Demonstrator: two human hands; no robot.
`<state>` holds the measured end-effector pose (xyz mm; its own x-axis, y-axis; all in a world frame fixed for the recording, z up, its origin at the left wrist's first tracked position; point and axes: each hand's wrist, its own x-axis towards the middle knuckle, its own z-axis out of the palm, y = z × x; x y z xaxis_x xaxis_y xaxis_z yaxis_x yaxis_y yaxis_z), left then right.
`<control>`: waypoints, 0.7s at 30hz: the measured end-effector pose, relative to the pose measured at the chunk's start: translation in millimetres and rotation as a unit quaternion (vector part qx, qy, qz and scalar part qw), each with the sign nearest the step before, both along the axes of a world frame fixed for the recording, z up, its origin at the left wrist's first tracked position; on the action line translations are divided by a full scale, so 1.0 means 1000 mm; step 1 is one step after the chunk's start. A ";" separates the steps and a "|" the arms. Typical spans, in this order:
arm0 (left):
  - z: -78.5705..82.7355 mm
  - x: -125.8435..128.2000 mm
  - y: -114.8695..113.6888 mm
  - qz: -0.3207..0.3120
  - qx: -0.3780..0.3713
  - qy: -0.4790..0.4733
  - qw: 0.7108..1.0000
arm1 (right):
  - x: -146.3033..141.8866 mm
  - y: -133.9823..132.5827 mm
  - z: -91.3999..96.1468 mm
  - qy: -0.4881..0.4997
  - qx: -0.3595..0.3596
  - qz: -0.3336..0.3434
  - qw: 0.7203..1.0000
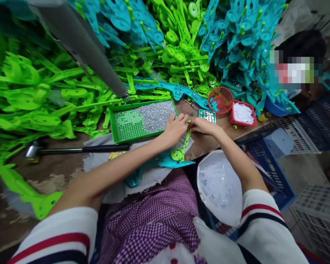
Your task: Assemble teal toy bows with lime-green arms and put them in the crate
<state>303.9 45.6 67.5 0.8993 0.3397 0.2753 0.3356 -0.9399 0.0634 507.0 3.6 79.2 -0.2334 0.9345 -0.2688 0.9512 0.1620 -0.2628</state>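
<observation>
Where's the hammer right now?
On the person's left in the head view, the hammer lies on the brown workbench, metal head to the left, black handle reaching over the grey cloth just in front of the green perforated tray.

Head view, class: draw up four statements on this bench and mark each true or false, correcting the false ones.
1. The left hand and right hand are both at the far end of a light-green part. True.
2. The hammer is in the right hand. False: it lies in neither hand.
3. The square red basket holds white pieces. True.
4. Most silver pieces lie at the green tray's left end, as pictured. False: they lie towards its right.
</observation>
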 end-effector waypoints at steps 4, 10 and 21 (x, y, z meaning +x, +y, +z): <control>-0.014 0.012 -0.005 -0.001 -0.013 0.003 1.000 | 0.003 0.006 0.000 0.004 -0.005 0.002 1.000; -0.028 0.025 -0.046 -0.004 -0.071 0.012 0.997 | 0.010 0.016 -0.005 0.014 -0.021 0.030 0.999; -0.024 -0.007 -0.040 0.023 -0.136 0.066 0.988 | 0.004 0.012 0.002 0.015 -0.036 0.002 0.999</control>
